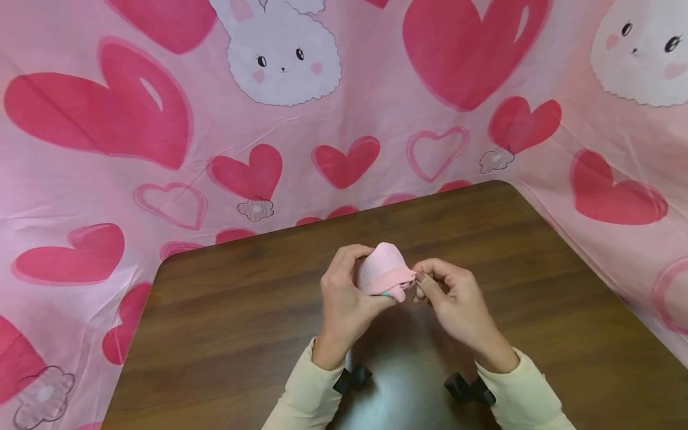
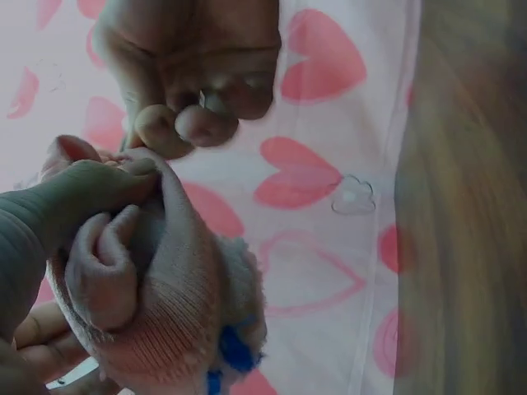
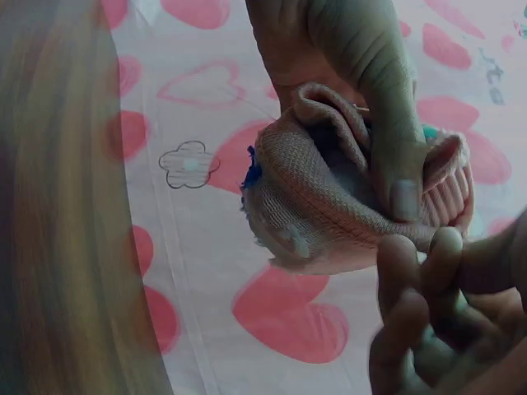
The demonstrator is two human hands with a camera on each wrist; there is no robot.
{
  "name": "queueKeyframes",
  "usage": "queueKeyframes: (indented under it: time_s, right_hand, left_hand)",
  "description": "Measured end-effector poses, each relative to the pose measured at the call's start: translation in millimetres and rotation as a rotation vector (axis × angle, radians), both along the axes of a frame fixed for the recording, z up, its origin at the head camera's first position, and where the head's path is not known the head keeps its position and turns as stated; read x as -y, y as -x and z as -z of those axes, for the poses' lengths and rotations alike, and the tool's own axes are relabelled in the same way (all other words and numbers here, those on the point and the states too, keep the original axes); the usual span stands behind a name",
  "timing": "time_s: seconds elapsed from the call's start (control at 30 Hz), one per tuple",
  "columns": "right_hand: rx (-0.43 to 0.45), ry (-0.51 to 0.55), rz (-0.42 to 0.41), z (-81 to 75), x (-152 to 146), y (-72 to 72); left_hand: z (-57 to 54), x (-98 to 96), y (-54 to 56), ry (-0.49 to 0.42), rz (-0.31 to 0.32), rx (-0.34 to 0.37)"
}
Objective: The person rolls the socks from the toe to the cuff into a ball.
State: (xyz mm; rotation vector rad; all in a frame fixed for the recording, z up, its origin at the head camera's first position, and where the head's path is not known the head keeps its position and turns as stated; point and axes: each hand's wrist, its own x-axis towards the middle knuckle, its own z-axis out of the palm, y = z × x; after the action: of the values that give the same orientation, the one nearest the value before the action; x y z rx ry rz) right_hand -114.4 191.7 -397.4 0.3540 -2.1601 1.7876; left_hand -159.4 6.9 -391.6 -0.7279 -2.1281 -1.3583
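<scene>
A pink ribbed sock (image 1: 383, 269), bundled into a rounded wad, is held up above the table. My left hand (image 1: 344, 292) grips it from the left, its thumb pressed into the folded opening, as the right wrist view shows. At the bundle's right side, my right hand (image 1: 459, 301) pinches the edge of the cuff between thumb and fingertips. In the left wrist view the sock (image 2: 169, 300) shows a folded-over flap, a fuzzy patch and loose blue threads. Folds hide the inside of the bundle.
Below the hands lies a dark wood-grain table (image 1: 226, 334) with rounded far corners. A pink cloth (image 1: 387, 119) printed with hearts and rabbit faces hangs behind it and along its sides. Black straps (image 1: 353, 378) sit at both wrists, beside cream sleeves (image 1: 309, 388).
</scene>
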Motion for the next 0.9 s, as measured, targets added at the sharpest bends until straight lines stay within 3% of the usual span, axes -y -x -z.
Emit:
queueKeyframes:
  time_s: [0.1,0.23,0.33,0.43,0.47,0.53,0.7,0.77,0.83,0.9]
  right_hand:
    - [0.002,-0.047,-0.181,-0.4,-8.5,2.7]
    - [0.015,-0.018,-0.439,3.8,-13.8,4.2]
    - [0.0,-0.002,-0.43,8.2,-10.0,3.2]
    - [-0.026,0.034,-0.301,10.8,-5.2,3.6]
    - [-0.031,0.058,-0.268,10.6,-4.0,3.8]
    - [-0.043,0.099,-0.217,9.4,-3.2,4.4]
    - [-0.084,0.161,-0.22,2.3,-11.3,5.4]
    - [-0.093,0.189,-0.234,-0.8,-15.5,6.3]
    - [-0.095,0.188,-0.225,-3.3,-17.5,7.3]
    - [-0.087,0.15,-0.196,-5.2,-16.6,8.6]
  left_hand:
    - [-2.9,2.0,1.8,-0.044,-0.034,0.02]
    - [-2.6,-1.6,11.1,-0.08,-0.105,-0.012]
    - [2.8,-8.9,14.2,-0.031,-0.18,-0.02]
    - [5.1,-11.5,8.7,0.032,-0.179,0.078]
    - [4.5,-10.8,6.1,0.04,-0.141,0.136]
    - [1.1,-6.9,1.6,0.001,-0.005,0.297]
    - [-5.8,12.4,4.2,-0.314,0.441,0.681]
    - [-3.7,20.0,10.5,-0.431,0.597,0.791]
    - [0.3,25.0,15.5,-0.482,0.719,0.901]
    - [5.3,26.3,17.7,-0.482,0.799,0.996]
